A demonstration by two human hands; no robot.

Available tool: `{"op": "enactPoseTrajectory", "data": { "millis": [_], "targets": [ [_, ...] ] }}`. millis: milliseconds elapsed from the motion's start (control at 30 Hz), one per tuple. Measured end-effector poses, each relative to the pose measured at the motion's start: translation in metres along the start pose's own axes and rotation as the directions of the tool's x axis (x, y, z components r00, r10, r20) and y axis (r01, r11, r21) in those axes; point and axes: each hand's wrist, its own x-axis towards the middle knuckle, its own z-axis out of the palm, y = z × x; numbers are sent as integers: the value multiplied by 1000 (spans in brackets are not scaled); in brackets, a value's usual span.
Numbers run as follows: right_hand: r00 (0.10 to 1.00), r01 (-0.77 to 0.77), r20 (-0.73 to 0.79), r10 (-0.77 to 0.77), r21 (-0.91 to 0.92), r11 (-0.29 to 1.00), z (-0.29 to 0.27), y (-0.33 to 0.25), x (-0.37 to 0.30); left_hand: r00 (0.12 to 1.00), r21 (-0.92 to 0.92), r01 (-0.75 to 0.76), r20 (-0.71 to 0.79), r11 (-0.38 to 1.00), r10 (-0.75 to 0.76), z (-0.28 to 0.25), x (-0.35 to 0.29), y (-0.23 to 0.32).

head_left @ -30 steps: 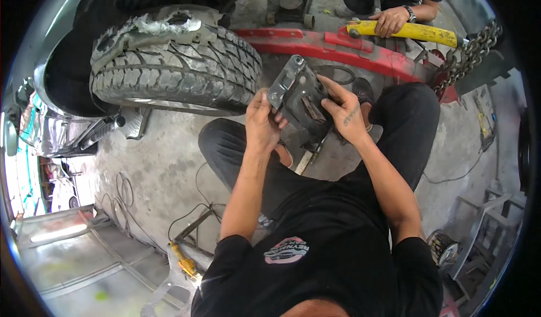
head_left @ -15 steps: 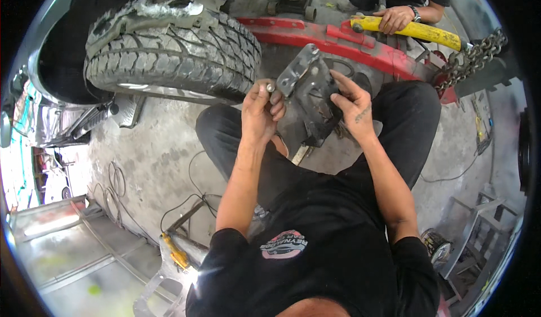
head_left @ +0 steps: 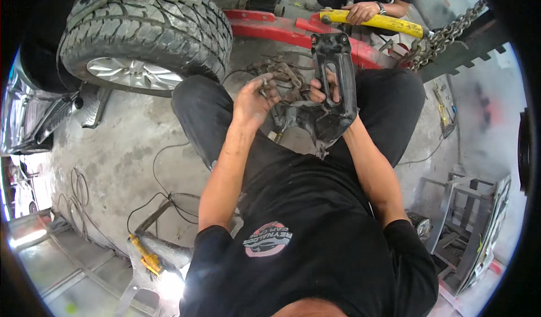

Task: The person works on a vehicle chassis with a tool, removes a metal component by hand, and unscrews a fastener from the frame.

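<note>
My right hand (head_left: 319, 91) grips a black metal bracket (head_left: 347, 86) from behind. Its fingers show through the long slot, and the rest of the hand is mostly hidden. The bracket stands upright above my lap, with two holed corners at its top and an uneven arm reaching left at its lower end. Just left of it, my left hand (head_left: 252, 105) is raised with curled fingers, pinching a small metal bolt (head_left: 264, 85) that is partly covered by the fingertips. The two hands are apart.
A large worn tyre (head_left: 152, 41) stands at the upper left. Behind my knees runs a red steel beam (head_left: 253, 27). A co-worker's hand (head_left: 362, 12) rests on a yellow bar (head_left: 403, 25) near a heavy chain (head_left: 439, 46). Rusty metal parts (head_left: 284, 72) lie beyond my hands; cables (head_left: 158, 170) cross the floor.
The bracket has been turned, so its slotted side now faces me, and my right hand has gone behind it. My left hand has drawn slightly lower, still with the bolt. The whole view has shifted.
</note>
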Motion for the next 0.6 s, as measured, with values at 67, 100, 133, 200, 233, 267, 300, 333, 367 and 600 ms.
{"op": "enactPoseTrajectory", "data": {
  "millis": [67,100,133,200,233,267,300,333,367,600],
  "targets": [
    [1000,-17,15,17,28,999,-2,2,4,1000,18,-5,31,1000,5,-1,0,-2],
    [988,-90,135,75,110,990,-1,0,8,998,29,-35,61,999,33,-1,1,0],
    [985,-116,131,112,25,993,1,-9,12,995,47,-59,88,997,55,-3,1,3],
    [997,-20,-77,-1,-280,960,10,-36,18,988,85,-126,97,988,118,-6,2,12],
    [996,-7,-84,-17,-278,961,17,-55,19,988,114,-140,85,984,131,-8,2,19],
    [998,25,-57,-32,-119,993,25,-78,20,983,137,-169,92,976,157,-9,3,25],
    [993,97,-55,-104,-122,988,35,-104,22,981,120,-177,103,977,165,-10,4,31],
    [967,230,-53,-247,-221,948,44,-117,22,977,107,-200,98,974,189,-9,5,36],
    [967,229,-63,-249,-225,947,52,-128,22,972,98,-223,96,970,214,-8,6,39],
    [896,85,-237,-374,-736,671,43,-119,47,967,151,-255,16,955,256,1,23,56]
  ]
}}
